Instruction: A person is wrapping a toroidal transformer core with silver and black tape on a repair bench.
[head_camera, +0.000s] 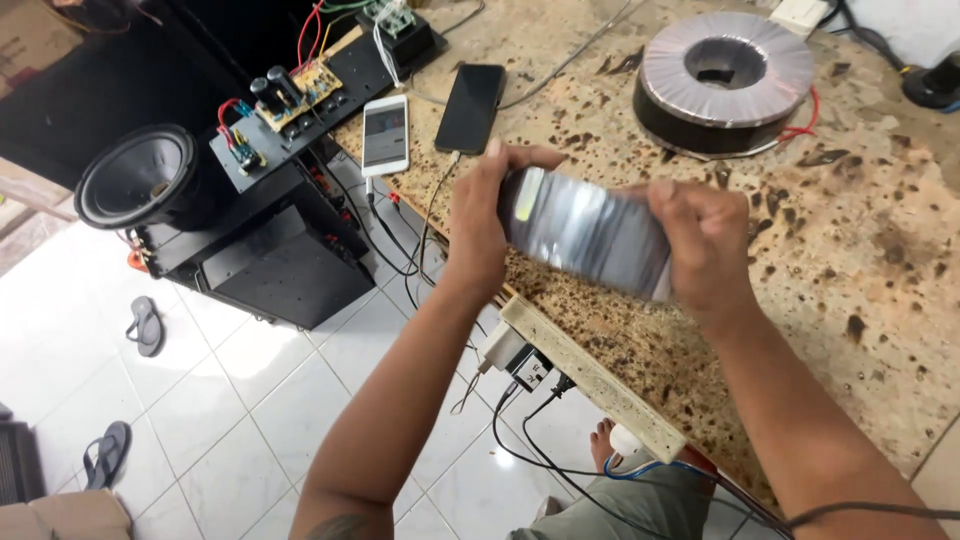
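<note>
roll (585, 235) between both hands, long axis left-right, tilted | left hand (480, 215) clasps near end | right hand (705, 245) clasps far end | above table (850, 250)

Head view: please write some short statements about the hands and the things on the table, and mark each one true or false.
1. Both hands, the left hand and the right hand, grip one grey roll. True.
2. The roll rests on the table. False: it is held above the table edge.
3. Two phones lie side by side, a white phone and a black phone. True.
4. The big coil sits on the floor. False: it sits on the table.
5. A speaker is at the left. True.
</note>
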